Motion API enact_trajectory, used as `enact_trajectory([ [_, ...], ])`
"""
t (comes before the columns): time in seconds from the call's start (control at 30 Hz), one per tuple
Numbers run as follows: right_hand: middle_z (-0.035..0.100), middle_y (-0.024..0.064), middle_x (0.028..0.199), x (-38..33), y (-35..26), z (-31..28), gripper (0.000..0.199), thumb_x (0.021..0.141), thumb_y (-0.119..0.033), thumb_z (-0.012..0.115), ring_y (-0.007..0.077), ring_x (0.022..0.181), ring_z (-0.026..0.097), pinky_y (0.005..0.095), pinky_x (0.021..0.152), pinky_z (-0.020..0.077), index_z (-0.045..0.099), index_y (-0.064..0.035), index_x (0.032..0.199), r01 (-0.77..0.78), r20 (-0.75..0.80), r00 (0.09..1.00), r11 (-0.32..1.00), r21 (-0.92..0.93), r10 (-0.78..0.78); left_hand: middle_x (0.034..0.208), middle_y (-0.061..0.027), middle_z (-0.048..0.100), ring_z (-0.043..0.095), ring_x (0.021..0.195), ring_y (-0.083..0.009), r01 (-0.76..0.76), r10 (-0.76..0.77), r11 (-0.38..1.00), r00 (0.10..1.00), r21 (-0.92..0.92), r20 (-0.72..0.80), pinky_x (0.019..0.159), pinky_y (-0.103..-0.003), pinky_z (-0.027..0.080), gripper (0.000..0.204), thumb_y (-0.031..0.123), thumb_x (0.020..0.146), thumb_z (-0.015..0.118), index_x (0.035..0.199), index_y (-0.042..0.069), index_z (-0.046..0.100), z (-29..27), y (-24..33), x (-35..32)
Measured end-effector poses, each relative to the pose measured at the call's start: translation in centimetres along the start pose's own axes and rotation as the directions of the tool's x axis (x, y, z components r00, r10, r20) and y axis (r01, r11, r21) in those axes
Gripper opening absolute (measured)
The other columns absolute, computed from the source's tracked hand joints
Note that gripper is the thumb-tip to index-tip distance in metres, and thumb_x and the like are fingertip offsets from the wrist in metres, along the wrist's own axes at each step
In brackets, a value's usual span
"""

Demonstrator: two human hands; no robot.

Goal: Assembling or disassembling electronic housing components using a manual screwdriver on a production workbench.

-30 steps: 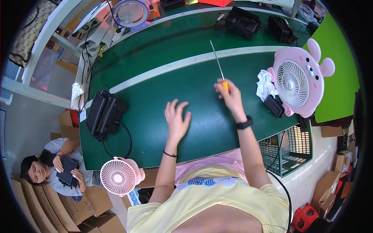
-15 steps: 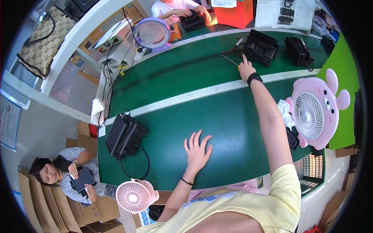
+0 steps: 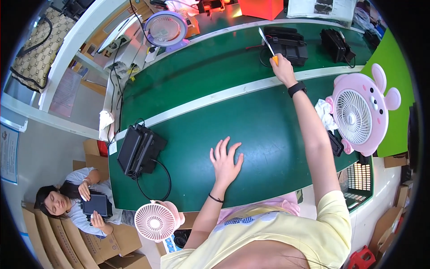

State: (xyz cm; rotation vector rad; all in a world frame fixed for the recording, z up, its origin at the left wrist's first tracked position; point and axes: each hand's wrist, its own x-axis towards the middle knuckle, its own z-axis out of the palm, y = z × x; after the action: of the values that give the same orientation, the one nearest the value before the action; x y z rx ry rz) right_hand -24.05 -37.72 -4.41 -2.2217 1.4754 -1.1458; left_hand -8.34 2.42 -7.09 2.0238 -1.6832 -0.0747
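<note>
At the far side of the green table, my right hand [image 3: 283, 70] is closed around an orange-handled knife [image 3: 267, 42]. Its long, thin pale blade points up and away, beside a black box-shaped device [image 3: 285, 46] with a cable. My left hand [image 3: 226, 162] lies flat near the middle of the nearer table half, fingers spread, holding nothing. To its left stands another black device [image 3: 141, 150] with a looped black cable. A third black device [image 3: 336, 46] sits at the far right.
A white strip [image 3: 215, 99] divides the green table [image 3: 197, 121]. A pink fan [image 3: 356, 117] and crumpled white tissue [image 3: 325, 115] stand at the right. A small pink fan [image 3: 156, 222] is at the near left edge. A person [image 3: 85, 201] at the left holds a dark device.
My right hand has picked the knife up off the table and turned its blade upward. The left hand still rests flat. The view has shifted slightly.
</note>
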Motion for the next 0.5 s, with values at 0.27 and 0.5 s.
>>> enact_trajectory([
  [0.27, 0.067, 0.011, 0.069, -11.5, -13.1, -5.1, 0.029, 0.102, -0.027, 0.058, 0.0173, 0.055, 0.069, 0.0309, 0.051, 0.0544, 0.057, 0.0002, 0.11, -0.214, 0.131, 0.977, 0.786, 0.58, 0.169, 0.143, -0.0161, 0.051, 0.045, 0.135, -0.0341, 0.071, -0.105, 0.976, 0.982, -0.205, -0.159, 0.117, -0.054, 0.027, 0.053, 0.021, 0.094, 0.065, 0.142, 0.009, 0.048, 0.0, -0.2, -0.3],
  [0.5, 0.064, 0.0066, 0.076, -24.3, -18.4, -9.1, 0.019, 0.104, -0.018, 0.055, 0.0136, 0.06, 0.066, 0.0274, 0.054, 0.0521, 0.053, -0.0005, 0.108, -0.379, 0.563, 0.824, 0.676, 0.632, -0.064, 0.136, -0.0171, 0.054, 0.052, 0.128, -0.0286, -0.048, -0.462, 0.723, 0.708, -0.689, -0.534, 0.111, -0.04, 0.038, 0.036, 0.008, 0.101, 0.053, 0.135, -0.002, 0.049, -4.2, -0.8, 1.6],
])
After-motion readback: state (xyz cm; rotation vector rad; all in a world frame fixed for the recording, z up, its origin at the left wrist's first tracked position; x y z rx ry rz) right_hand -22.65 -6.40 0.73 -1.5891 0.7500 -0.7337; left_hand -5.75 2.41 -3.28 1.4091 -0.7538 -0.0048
